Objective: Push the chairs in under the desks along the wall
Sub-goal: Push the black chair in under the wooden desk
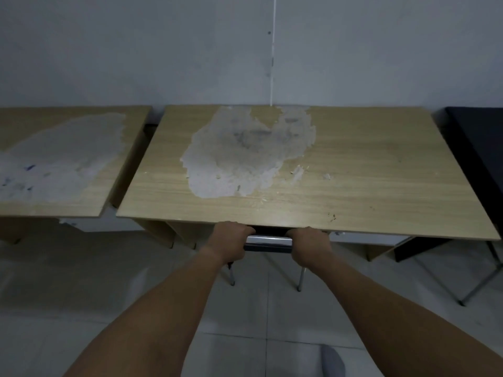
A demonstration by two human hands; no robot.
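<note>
Pale wall (136, 50) is running along the far side, with a thin white strip (273, 50) hanging down it to the middle tabletop (367, 164). That tabletop is showing wood grain with a large patch of worn-away finish (245, 153) toward its far-left part. A second tabletop (54, 159) is sitting to the left, just apart from the first, showing a similar bare patch. A dark table (479, 137) is standing at the right edge on thin angled legs.

Chair (268, 242) is sitting almost fully under the middle tabletop — only the shiny top bar of the backrest and two metal legs (299, 278) are showing at the near edge.

Left hand (231, 238) is curling closed over the left end of the backrest bar; right hand (307, 240) is gripping the right end likewise. Both forearms are reaching in from the near side — knuckles close against the tabletop's near edge.

Floor (81, 295) is showing pale tiles.
</note>
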